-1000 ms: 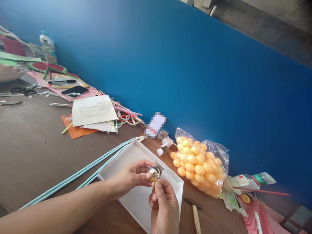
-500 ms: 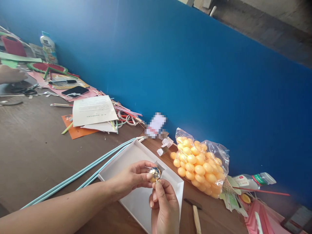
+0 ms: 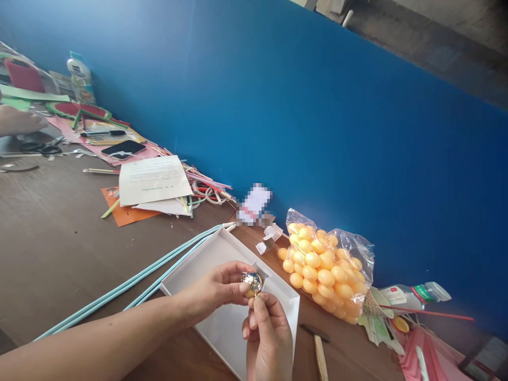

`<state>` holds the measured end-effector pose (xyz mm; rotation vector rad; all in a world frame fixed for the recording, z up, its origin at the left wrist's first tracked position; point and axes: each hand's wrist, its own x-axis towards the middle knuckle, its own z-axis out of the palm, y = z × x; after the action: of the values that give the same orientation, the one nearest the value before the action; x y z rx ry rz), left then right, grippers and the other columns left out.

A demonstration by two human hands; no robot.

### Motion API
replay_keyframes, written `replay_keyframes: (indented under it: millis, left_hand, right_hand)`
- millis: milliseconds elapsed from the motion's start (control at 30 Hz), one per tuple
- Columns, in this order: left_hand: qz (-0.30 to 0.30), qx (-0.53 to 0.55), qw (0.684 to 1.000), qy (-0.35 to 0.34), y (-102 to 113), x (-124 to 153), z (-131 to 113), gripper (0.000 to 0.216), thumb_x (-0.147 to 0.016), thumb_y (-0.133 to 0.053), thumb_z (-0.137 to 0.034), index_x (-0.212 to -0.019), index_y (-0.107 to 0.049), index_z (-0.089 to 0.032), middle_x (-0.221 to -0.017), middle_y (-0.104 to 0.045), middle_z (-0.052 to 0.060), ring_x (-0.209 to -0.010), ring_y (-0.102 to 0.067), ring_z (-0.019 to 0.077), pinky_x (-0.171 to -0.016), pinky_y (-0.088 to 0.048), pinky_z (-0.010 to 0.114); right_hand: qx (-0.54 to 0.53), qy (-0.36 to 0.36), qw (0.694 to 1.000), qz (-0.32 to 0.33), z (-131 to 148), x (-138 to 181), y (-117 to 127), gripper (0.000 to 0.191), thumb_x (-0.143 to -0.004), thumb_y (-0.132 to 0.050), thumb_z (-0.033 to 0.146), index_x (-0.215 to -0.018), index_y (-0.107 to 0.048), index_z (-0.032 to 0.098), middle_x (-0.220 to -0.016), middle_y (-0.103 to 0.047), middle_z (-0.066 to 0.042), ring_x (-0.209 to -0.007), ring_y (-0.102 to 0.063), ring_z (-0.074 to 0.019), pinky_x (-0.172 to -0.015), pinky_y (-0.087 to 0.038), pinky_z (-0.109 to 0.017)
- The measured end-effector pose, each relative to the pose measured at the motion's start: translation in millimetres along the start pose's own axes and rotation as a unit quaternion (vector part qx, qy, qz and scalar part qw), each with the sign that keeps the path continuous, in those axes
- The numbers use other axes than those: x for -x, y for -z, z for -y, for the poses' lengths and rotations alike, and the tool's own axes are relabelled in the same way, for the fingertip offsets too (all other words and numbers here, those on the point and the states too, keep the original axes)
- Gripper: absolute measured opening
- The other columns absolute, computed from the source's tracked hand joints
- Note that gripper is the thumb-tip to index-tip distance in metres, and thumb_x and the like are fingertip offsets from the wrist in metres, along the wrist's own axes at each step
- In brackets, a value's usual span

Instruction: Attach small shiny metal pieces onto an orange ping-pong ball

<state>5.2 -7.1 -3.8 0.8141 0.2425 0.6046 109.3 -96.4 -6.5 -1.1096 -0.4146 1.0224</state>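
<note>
Above a shallow white box tray, my left hand grips a shiny silver ball between thumb and fingers. The ball is small and mirror-like, with warm reflections low on it. My right hand is closed in a pinch right against the ball's lower edge. Whatever is between its thumb and forefinger is too small and hidden to name. A small grey flap shows behind the ball; I cannot tell whether it touches the ball.
Right of the tray sits a clear bag of yellow-orange balls, with a hammer in front. Light-blue rods lie to the left. Printed papers, a phone and scissors lie farther left, near another person's hand. A blue partition stands behind.
</note>
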Motion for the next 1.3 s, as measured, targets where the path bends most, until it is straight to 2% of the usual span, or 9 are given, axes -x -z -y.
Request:
replay_keyframes:
  millis: [167,333,667,1100,1300]
  left_hand:
    - [0.008,-0.019,1.000,-0.019,-0.3,0.8,0.2,0.028,-0.077,-0.062,-0.020,-0.103,-0.053,-0.017,-0.096,-0.063,0.008,-0.083,-0.060,0.0179,-0.082,-0.044,0.038]
    - [0.005,-0.039,0.999,-0.034,-1.3,0.2,-1.1,0.028,-0.077,-0.062,-0.020,-0.103,-0.052,-0.016,-0.100,-0.063,0.010,-0.088,-0.060,0.0212,-0.083,-0.045,0.040]
    - [0.011,-0.064,0.997,-0.046,-0.4,-0.5,0.2,0.030,-0.077,-0.062,-0.020,-0.104,-0.051,-0.016,-0.098,-0.063,0.009,-0.084,-0.061,0.0192,-0.080,-0.045,0.039]
    - [-0.003,-0.073,0.996,-0.042,-1.8,1.0,0.5,0.029,-0.076,-0.063,-0.020,-0.103,-0.052,-0.017,-0.098,-0.062,0.008,-0.090,-0.058,0.0191,-0.081,-0.044,0.036]
    - [-0.013,-0.078,0.996,-0.038,-3.4,2.1,0.5,0.030,-0.076,-0.063,-0.019,-0.104,-0.054,-0.017,-0.092,-0.063,0.005,-0.085,-0.058,0.0161,-0.078,-0.044,0.030]
  right_hand:
    - [-0.001,0.005,1.000,-0.003,0.2,0.6,0.0,0.022,-0.068,-0.071,0.034,-0.077,-0.058,0.019,-0.058,-0.056,0.005,-0.043,-0.039,-0.0025,-0.041,-0.036,-0.015]
    - [0.007,0.009,1.000,-0.004,1.1,1.0,-0.1,0.021,-0.068,-0.071,0.035,-0.075,-0.058,0.018,-0.055,-0.053,0.006,-0.044,-0.040,-0.0032,-0.042,-0.037,-0.015]
    - [0.017,0.030,0.999,0.006,0.8,1.3,0.8,0.022,-0.070,-0.069,0.034,-0.077,-0.056,0.018,-0.057,-0.055,0.005,-0.046,-0.040,-0.0041,-0.045,-0.040,-0.016]
    - [0.024,0.040,0.999,0.017,2.0,2.0,-0.9,0.020,-0.072,-0.068,0.031,-0.077,-0.054,0.018,-0.053,-0.055,0.007,-0.049,-0.052,-0.0062,-0.049,-0.044,-0.017]
    - [0.025,0.036,0.999,0.013,2.5,2.5,-0.5,0.020,-0.073,-0.067,0.029,-0.075,-0.050,0.019,-0.053,-0.054,0.007,-0.048,-0.047,-0.0058,-0.049,-0.045,-0.019]
